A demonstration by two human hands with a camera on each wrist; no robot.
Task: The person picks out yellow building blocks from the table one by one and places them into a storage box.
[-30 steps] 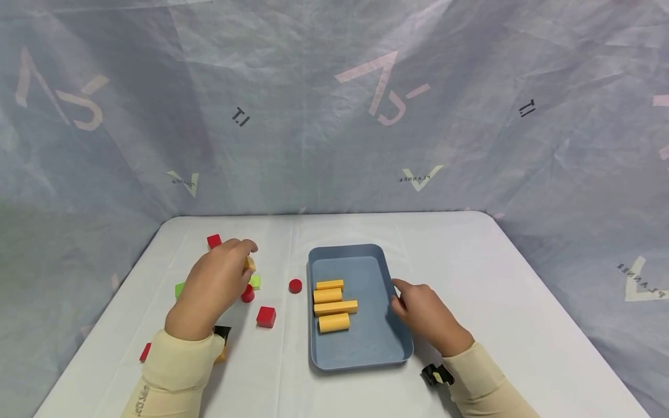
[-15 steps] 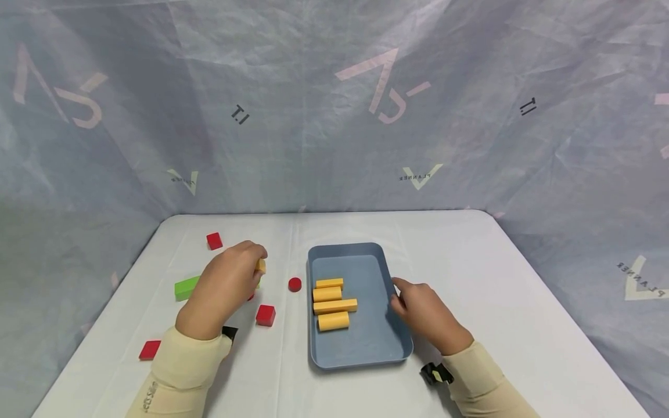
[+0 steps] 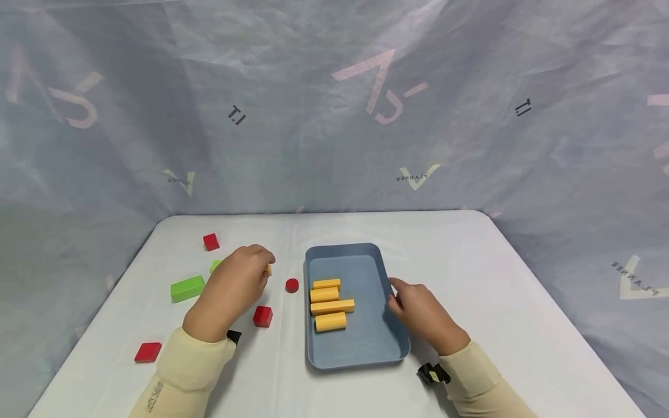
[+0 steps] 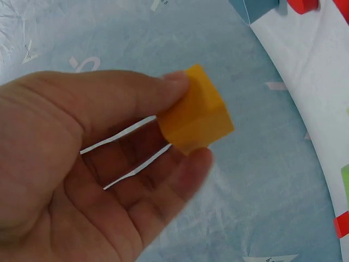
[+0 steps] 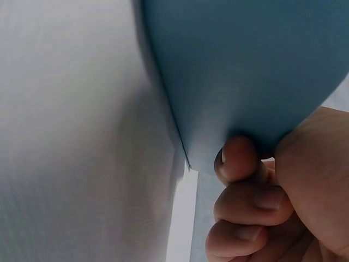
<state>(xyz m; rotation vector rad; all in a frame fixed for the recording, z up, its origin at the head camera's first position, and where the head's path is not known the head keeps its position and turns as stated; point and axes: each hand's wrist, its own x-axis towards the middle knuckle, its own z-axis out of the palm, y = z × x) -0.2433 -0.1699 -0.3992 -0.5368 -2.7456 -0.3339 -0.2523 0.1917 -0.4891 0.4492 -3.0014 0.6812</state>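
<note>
My left hand (image 3: 230, 293) is raised over the left half of the table, left of the blue-grey tray (image 3: 378, 339). Between thumb and fingertips it pinches a small yellow block (image 4: 202, 114) with flat faces, mostly hidden by the fingers in the head view. My right hand (image 3: 422, 316) grips the tray's right side at the rim; in the right wrist view its curled fingers (image 5: 253, 203) lie by the outer wall. Inside the tray, along its left side, lie a thin yellow bar (image 3: 326, 284), a long yellow bar (image 3: 333, 307) and two yellow cylinders (image 3: 331, 322).
Left of the tray are a red disc (image 3: 292, 285) and a red cube (image 3: 263, 316). Farther left lie a green block (image 3: 187, 288), a flat red block (image 3: 148, 352) and another red block (image 3: 211, 242). A green piece (image 3: 215, 265) is partly hidden behind the left hand.
The left hand has moved right, closer to the tray, with the yellow block in its fingers. Green and red blocks at the left have come into view. The right hand stays at the rim.
</note>
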